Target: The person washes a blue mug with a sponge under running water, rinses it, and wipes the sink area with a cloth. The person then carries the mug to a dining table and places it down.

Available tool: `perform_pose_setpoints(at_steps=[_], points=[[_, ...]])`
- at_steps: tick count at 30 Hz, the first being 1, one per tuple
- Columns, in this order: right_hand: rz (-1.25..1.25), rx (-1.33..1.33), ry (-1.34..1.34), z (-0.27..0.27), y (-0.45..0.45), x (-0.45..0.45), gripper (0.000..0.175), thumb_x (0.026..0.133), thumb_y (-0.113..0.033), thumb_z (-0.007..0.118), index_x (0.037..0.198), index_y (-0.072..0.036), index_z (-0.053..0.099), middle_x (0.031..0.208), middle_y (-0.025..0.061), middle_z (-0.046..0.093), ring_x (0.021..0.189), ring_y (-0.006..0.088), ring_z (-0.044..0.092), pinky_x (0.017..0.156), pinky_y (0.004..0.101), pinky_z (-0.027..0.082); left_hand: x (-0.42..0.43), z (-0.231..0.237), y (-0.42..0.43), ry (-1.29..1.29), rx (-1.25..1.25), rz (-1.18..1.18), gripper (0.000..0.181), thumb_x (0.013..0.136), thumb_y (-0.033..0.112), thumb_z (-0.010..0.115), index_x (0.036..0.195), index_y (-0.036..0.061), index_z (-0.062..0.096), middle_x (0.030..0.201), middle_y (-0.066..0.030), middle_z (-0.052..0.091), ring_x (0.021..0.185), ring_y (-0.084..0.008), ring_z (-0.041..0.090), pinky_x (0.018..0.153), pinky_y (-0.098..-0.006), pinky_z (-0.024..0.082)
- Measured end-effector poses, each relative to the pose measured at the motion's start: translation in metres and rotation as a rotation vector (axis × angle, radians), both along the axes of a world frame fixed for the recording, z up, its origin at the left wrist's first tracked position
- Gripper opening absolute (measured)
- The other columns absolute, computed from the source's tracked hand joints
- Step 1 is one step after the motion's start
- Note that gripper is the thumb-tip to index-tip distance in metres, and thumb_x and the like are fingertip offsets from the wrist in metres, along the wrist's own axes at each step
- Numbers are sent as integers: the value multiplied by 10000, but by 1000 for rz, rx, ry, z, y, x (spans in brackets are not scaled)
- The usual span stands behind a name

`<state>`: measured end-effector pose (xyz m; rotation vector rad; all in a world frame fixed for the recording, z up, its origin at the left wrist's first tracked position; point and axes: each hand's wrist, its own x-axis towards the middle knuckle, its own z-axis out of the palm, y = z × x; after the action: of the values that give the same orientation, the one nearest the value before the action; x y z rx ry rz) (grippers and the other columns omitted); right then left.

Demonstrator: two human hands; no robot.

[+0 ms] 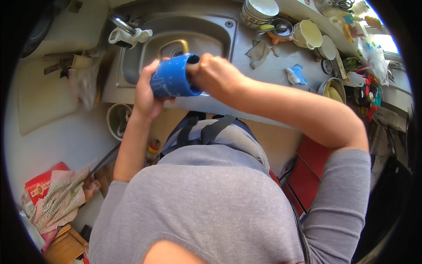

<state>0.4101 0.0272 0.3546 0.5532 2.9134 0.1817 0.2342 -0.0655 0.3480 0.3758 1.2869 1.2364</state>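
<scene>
My left hand [147, 90] holds a blue mug [171, 77] with white line drawings and a gold-coloured handle. The mug lies tilted on its side, its mouth facing right and its handle pointing away from me. At that mouth is my right hand [216, 74], fingers curled around something brownish that reaches inside; it is blurred and I cannot tell what it is. Both hands are over the near edge of a stainless steel sink [204, 41], whose drain shows behind the handle.
A faucet [127, 33] with a white attachment stands at the sink's left. Stacked bowls [260, 11], cream cups [306, 34], a grey cloth [258, 54] and a blue and white cloth [296, 74] are on the right counter. A metal pot [332, 90] stands farther right.
</scene>
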Motion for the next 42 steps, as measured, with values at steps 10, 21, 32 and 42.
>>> perform_pose_setpoints(at_steps=[10, 21, 32, 42], points=[[-499, -1755, -102, 35, 1, 0, 492, 819, -236, 825, 1185, 0, 596, 779, 82, 680, 598, 167, 685, 555, 245, 565, 9, -31, -23, 175, 69, 171, 465, 964, 383, 473, 1292, 58, 526, 1217, -126, 622, 1064, -201, 653, 874, -337, 558], [-252, -3219, 700, -18, -26, 20, 434, 969, -235, 600, 1340, -83, 435, 942, 176, 703, 861, 340, 762, 383, 176, 400, -15, -35, -21, 171, 489, 90, 611, 890, 403, 577, 1420, 129, 444, 1367, -119, 520, 1235, -249, 549, 1043, -390, 465], [-197, -712, 52, -38, -22, 27, 154, 799, -188, 728, 874, -54, 733, 896, 171, 721, 873, 326, 729, 798, 404, 587, 15, -56, 6, 142, 248, -204, 439, 917, 369, 480, 1222, 71, 583, 1184, -94, 608, 1119, -185, 589, 985, -332, 461], [-699, -1432, 798, -47, 25, 60, 258, 940, -356, 727, 984, -102, 720, 903, 49, 732, 799, 131, 691, 735, 327, 542, -13, -164, -21, -593, 21, 113, 586, 952, 584, 510, 1367, 173, 559, 1261, -100, 627, 1085, -275, 645, 757, -389, 592]])
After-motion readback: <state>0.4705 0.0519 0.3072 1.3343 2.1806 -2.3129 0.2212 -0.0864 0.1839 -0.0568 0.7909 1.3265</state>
